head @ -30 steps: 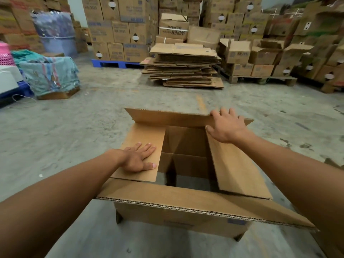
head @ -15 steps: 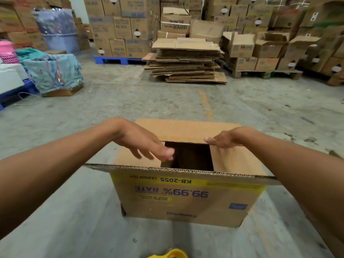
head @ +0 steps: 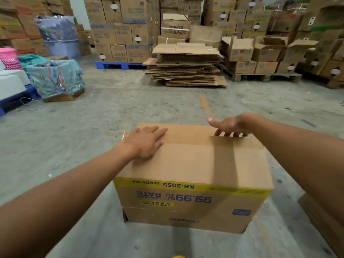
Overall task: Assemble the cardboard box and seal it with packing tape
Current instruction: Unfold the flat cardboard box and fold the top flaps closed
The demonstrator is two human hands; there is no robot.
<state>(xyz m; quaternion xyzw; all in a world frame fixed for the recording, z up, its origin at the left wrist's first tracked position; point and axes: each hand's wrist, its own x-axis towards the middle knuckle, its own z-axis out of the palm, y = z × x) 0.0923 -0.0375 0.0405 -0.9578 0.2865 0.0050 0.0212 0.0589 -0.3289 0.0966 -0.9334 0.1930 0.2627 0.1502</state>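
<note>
cardboard box (head: pixel 191 164) flaps folded shut | left hand (head: pixel 144 141) laid flat on top | right hand (head: pixel 229 126) fingers curled at flap seam, nothing clearly gripped

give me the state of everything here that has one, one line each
cardboard box: upright on the floor, top flaps folded shut, no fresh tape visible along the seam
left hand: flat on the box top, fingers straight
right hand: fingertips pressing at the far flap's edge
flattened cardboard stack: lying flat, unassembled
wiper blade box: top flaps up, open
</note>
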